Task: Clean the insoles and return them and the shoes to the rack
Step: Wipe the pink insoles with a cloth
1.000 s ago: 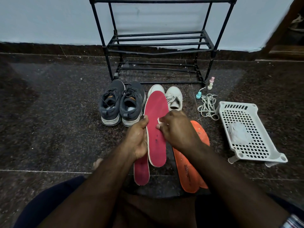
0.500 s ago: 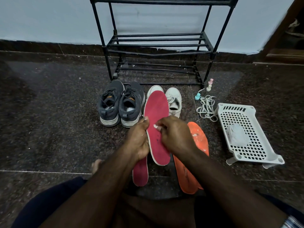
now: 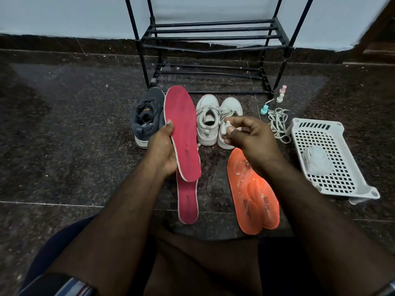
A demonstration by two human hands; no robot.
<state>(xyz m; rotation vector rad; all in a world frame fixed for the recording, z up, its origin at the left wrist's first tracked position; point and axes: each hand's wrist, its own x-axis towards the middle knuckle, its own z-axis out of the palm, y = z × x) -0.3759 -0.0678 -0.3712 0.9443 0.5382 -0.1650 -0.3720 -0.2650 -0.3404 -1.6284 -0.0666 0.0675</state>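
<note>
Your left hand (image 3: 164,150) is gripping a red insole (image 3: 182,133) along its left edge, thumb on top and fingers curled beneath, holding it up off the floor (image 3: 64,129) with its toe end pointing toward the rack (image 3: 213,37); your right hand (image 3: 245,137) is hovering to the right of it, apart from the insole, with its fingertips pinching a small whitish thing (image 3: 225,128) that is too small to make out; a second red insole (image 3: 188,199) is lying flat on the floor just under the heel end of the held one, its heel pointing toward you; two orange insoles (image 3: 252,197) are lying overlapped on the floor below your right wrist, flecked with pale specks near the toe end.

A dark grey shoe (image 3: 146,118) is sitting on the floor behind your left hand, partly hidden by the held insole; a pair of white shoes (image 3: 213,120) is standing side by side just right of it, toes toward the rack, in front of its lowest bars; the black metal rack is standing against the wall at the far edge of the floor; a tangle of white laces (image 3: 279,124) is lying to the right of the white shoes, with a few small bottles (image 3: 281,96) just beyond it; a white plastic basket (image 3: 333,189) is resting toward the right edge of the floor, holding a crumpled white cloth (image 3: 316,160).
</note>
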